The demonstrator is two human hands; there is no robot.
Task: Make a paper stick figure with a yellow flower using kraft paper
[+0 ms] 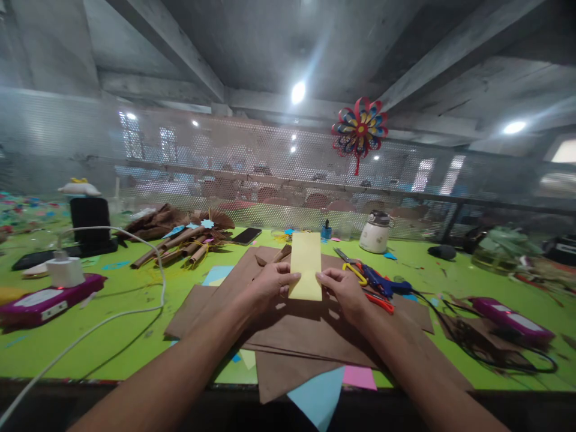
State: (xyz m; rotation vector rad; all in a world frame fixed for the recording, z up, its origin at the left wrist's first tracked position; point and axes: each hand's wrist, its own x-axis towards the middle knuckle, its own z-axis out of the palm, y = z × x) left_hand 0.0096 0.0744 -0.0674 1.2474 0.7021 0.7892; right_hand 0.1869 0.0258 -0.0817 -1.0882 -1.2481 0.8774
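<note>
A pale yellow paper strip (306,258) is held upright between my two hands, above sheets of brown paper (297,336). My left hand (270,285) pinches its left edge near the bottom, and my right hand (344,289) pinches the right edge at about the same height. Just beyond my right hand lie scissors (355,271) with yellow handles, a blue glue gun (382,282) and a red-handled tool (379,302).
Rolled brown paper pieces (189,243) and a phone (247,236) lie at the back left. A white cable (162,282) loops across the left side. Purple power strips (56,300) sit at both sides. A white bottle (375,233) stands at the back right.
</note>
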